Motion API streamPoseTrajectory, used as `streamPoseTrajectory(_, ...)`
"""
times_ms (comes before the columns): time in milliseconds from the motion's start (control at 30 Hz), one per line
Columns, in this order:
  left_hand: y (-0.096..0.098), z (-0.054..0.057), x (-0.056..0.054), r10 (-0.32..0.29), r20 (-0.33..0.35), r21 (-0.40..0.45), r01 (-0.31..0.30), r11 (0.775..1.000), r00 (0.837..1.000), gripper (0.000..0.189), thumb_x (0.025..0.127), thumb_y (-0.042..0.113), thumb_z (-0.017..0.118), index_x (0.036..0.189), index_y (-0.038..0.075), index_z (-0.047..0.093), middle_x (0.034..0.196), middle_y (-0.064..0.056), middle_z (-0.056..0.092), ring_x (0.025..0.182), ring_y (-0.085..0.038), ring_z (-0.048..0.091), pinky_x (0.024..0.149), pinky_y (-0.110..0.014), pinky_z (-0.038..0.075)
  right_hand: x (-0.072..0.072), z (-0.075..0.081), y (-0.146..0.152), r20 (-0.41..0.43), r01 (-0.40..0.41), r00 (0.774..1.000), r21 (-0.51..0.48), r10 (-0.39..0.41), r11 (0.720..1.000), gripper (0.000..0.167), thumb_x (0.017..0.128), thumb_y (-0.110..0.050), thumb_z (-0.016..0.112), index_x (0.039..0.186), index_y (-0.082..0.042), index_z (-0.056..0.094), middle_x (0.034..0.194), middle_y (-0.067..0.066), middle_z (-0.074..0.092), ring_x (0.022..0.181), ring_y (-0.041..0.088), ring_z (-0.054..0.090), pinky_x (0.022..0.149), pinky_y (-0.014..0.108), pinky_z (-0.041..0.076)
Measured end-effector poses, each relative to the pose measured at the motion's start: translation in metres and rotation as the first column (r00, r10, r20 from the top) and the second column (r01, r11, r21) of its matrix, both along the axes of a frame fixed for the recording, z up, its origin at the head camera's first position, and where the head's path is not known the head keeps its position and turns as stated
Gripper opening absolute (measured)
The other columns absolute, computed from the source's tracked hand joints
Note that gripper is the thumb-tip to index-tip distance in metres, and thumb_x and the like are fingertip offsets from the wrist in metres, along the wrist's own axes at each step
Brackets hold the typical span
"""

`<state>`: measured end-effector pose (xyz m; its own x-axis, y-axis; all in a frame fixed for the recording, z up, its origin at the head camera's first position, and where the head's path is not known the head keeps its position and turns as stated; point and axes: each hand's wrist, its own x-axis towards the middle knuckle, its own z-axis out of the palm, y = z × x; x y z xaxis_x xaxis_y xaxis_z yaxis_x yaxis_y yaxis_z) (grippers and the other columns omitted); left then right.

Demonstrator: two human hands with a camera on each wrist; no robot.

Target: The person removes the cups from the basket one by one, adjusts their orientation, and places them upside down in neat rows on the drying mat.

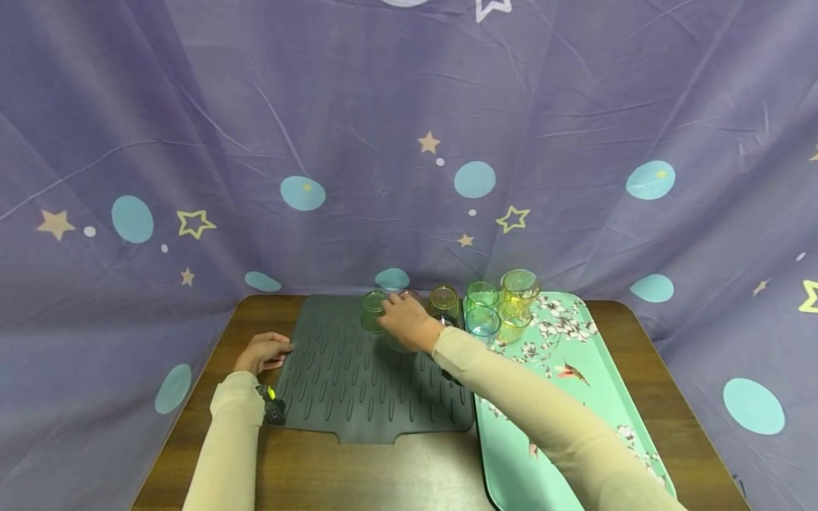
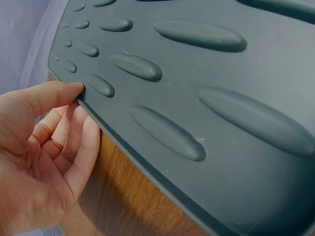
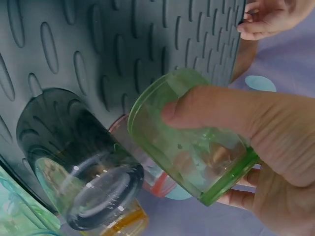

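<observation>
My left hand (image 1: 263,353) pinches the left edge of a dark grey ridged drying mat (image 2: 236,182), thumb on top and fingers beneath. In the right wrist view, my right hand (image 3: 266,142) grips a green glass (image 3: 192,142), thumb across its side and its thick base turned away from the mat. Whether its rim touches the mat, I cannot tell. Close by stand an upside-down dark grey glass (image 3: 78,152), a pink glass (image 3: 160,184) and a yellow glass (image 1: 444,301). From above, a green glass (image 1: 373,316) shows beside my right fingertips; the hand hides much of what it holds.
A mint-green floral tray (image 1: 556,426) lies right of the mat, under my right forearm. At its back left stand a blue glass (image 1: 483,325), a green glass (image 1: 482,294) and yellow glasses (image 1: 514,321). A purple patterned curtain (image 1: 383,142) hangs behind the wooden table (image 1: 300,468).
</observation>
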<state>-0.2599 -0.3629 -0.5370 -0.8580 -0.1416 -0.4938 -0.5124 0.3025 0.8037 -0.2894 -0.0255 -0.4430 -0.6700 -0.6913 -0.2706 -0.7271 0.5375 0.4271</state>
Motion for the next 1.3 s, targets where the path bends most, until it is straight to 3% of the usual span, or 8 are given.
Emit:
streamPoseTrajectory(300,0.000,-0.004,-0.002,0.010,0.003,-0.007,-0.010,1.000,1.000,0.010,0.096,0.003,0.064,0.104,0.001,0.059,0.076,0.006,0.059,0.067,-0.006,0.057,0.065,-0.021,0.056,0.000,-0.015,0.000,-0.042,0.009,0.999,-0.013,-0.010,1.000,0.046,0.095,-0.032,0.072,0.139,-0.032,0.060,0.142,0.000,0.054,0.127,0.019,0.049,0.107,0.037,0.047)
streamPoseTrajectory(533,-0.001,-0.003,0.001,-0.006,-0.003,-0.001,0.006,1.000,1.000,0.011,0.096,0.003,0.062,0.106,0.000,0.058,0.076,0.006,0.059,0.067,-0.006,0.057,0.065,-0.021,0.055,0.001,-0.026,-0.006,-0.045,0.035,0.998,0.015,-0.034,0.999,0.039,0.097,-0.036,0.069,0.136,-0.033,0.063,0.142,-0.002,0.055,0.123,0.017,0.049,0.104,0.035,0.047)
streamPoseTrajectory(800,-0.001,-0.003,0.000,-0.004,-0.010,0.009,0.005,1.000,1.000,0.013,0.096,0.003,0.063,0.106,0.000,0.058,0.076,0.007,0.059,0.067,-0.005,0.057,0.064,-0.020,0.055,0.002,-0.038,-0.012,-0.096,0.055,0.994,0.030,-0.052,0.998,0.033,0.096,-0.040,0.068,0.129,-0.034,0.066,0.133,-0.004,0.057,0.113,0.014,0.047,0.092,0.030,0.048)
streamPoseTrajectory(1300,-0.002,-0.008,-0.003,0.009,-0.011,0.016,-0.009,1.000,1.000,0.013,0.095,0.002,0.063,0.106,-0.001,0.058,0.073,0.008,0.059,0.064,-0.004,0.056,0.063,-0.019,0.055,0.000,-0.057,-0.013,-0.097,0.076,0.993,0.043,-0.072,0.996,0.031,0.098,-0.039,0.065,0.128,-0.035,0.067,0.135,-0.003,0.057,0.119,0.017,0.046,0.102,0.036,0.046)
